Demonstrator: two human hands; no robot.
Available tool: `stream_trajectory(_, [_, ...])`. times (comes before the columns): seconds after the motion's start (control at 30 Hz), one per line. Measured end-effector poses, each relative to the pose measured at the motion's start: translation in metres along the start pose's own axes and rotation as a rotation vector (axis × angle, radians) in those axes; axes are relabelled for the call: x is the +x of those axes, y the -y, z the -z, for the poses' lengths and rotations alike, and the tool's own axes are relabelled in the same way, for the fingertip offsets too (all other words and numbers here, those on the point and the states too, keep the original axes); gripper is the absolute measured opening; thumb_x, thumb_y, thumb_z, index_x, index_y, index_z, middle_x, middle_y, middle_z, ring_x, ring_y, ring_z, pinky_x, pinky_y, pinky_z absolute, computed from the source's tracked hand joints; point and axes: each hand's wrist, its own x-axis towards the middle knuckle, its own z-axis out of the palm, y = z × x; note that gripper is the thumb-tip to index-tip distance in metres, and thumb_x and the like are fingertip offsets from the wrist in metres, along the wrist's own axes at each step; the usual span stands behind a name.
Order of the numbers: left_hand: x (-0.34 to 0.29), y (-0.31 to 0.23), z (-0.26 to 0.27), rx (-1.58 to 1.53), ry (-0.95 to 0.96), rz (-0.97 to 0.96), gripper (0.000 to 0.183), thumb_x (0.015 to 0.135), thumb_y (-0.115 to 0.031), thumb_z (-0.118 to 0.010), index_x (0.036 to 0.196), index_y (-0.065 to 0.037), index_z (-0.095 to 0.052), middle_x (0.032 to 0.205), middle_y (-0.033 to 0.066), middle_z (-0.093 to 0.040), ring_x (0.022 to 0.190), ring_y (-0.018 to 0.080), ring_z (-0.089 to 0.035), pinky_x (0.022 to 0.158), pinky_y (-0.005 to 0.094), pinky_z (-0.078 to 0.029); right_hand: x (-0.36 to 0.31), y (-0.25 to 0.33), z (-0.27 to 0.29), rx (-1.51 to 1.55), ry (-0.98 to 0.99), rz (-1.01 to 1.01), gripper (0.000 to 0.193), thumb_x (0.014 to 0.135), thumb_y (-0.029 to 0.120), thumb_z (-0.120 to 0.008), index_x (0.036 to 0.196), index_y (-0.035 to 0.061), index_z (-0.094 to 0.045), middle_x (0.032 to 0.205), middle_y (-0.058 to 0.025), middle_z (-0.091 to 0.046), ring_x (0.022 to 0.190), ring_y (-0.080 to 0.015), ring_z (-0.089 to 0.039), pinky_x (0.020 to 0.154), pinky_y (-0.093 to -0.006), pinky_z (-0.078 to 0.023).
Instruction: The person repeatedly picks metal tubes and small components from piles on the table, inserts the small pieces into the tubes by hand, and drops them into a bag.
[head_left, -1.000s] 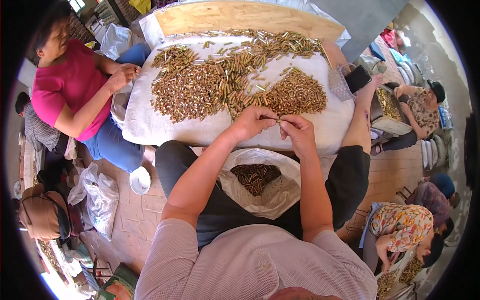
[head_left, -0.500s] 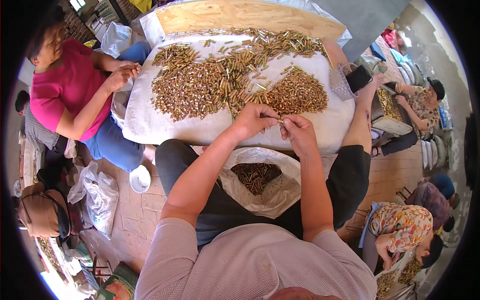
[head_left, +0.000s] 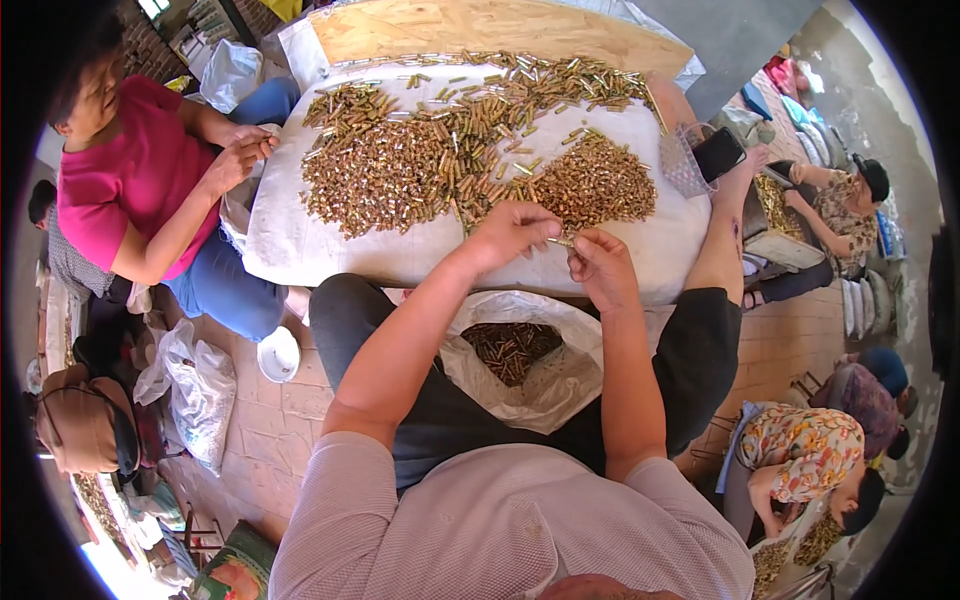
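Both hands meet over the near edge of a cloth-covered table (head_left: 320,255). My left hand (head_left: 512,238) pinches one end of a slim brass-coloured metal piece (head_left: 561,241) between thumb and fingers. At the piece's other end, my right hand (head_left: 604,268) is closed on it with the fingertips. Just beyond lie a pile of short brass-coloured parts (head_left: 375,180) at the left and a smaller pile of short parts (head_left: 600,185) at the right. Longer brass-coloured tubes (head_left: 500,115) spread between and behind them. Below my hands, an open white sack (head_left: 550,400) between my legs holds many slim metal pieces (head_left: 510,355).
A wooden board (head_left: 480,35) borders the table's far side. To the left sits a person in a pink top (head_left: 135,185), hands at the table edge. A white bowl (head_left: 278,357) and a filled plastic bag (head_left: 200,400) stand on the floor. A phone (head_left: 718,155) lies at the right.
My fingertips have shifted slightly around the metal piece, and more of its length shows between my hands. The person at the left has leaned a little further left.
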Motion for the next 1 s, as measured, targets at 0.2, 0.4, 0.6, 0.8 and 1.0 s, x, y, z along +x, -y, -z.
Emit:
stream_trajectory(0.2, [0.000,0.016,0.018,0.760,-0.196,-0.186,0.027,0.082,-0.022,-0.072,0.102,-0.003,-0.070,0.089,0.0174,-0.070,0.076,0.0311,-0.067,0.075,0.0392,-0.054,-0.014,0.012,-0.005,-0.488,0.269,-0.141,0.004,0.086,0.006,-0.069,0.087,0.0023,-0.067,0.069,-0.0027,-0.063,0.057,-0.0088,-0.057,0.049,-0.0219,-0.044])
stream_trajectory(0.4, [-0.002,0.018,-0.016,1.269,-0.252,-0.166,0.015,0.083,-0.018,-0.067,0.087,-0.003,-0.067,0.093,0.0167,-0.065,0.084,0.0352,-0.068,0.074,0.0433,-0.056,0.006,-0.013,0.024,-1.038,0.107,0.149,0.008,0.085,0.008,-0.071,0.088,0.0011,-0.068,0.071,-0.0028,-0.064,0.060,-0.0095,-0.057,0.053,-0.0243,-0.044])
stream_trajectory(0.6, [0.001,0.031,-0.018,1.428,-0.260,-0.092,0.012,0.083,-0.014,-0.064,0.086,-0.003,-0.067,0.093,0.0175,-0.064,0.084,0.0349,-0.068,0.072,0.0416,-0.057,0.028,-0.031,0.028,-1.394,-0.203,0.587,0.013,0.083,0.011,-0.071,0.091,0.0013,-0.069,0.079,-0.0116,-0.066,0.068,-0.0223,-0.062,0.063,-0.0354,-0.050])
stream_trajectory(0.8, [0.007,0.019,-0.003,0.839,-0.316,-0.180,0.012,0.080,-0.009,-0.069,0.088,0.000,-0.068,0.083,0.0163,-0.066,0.076,0.0302,-0.068,0.070,0.0385,-0.056,0.032,-0.031,0.025,-1.607,-0.246,0.643,0.012,0.082,0.011,-0.072,0.089,0.0026,-0.069,0.083,-0.0141,-0.065,0.072,-0.0278,-0.064,0.068,-0.0371,-0.052])
stream_trajectory(1.0, [0.009,0.003,0.011,-0.078,-0.252,0.087,0.023,0.090,-0.007,-0.066,0.110,0.002,-0.062,0.080,0.0071,-0.065,0.066,0.0157,-0.065,0.061,0.0307,-0.056,0.025,-0.028,0.023,-0.853,-0.218,0.296,0.009,0.085,0.006,-0.067,0.093,0.0021,-0.069,0.085,-0.0095,-0.068,0.071,-0.0202,-0.064,0.065,-0.0331,-0.052])
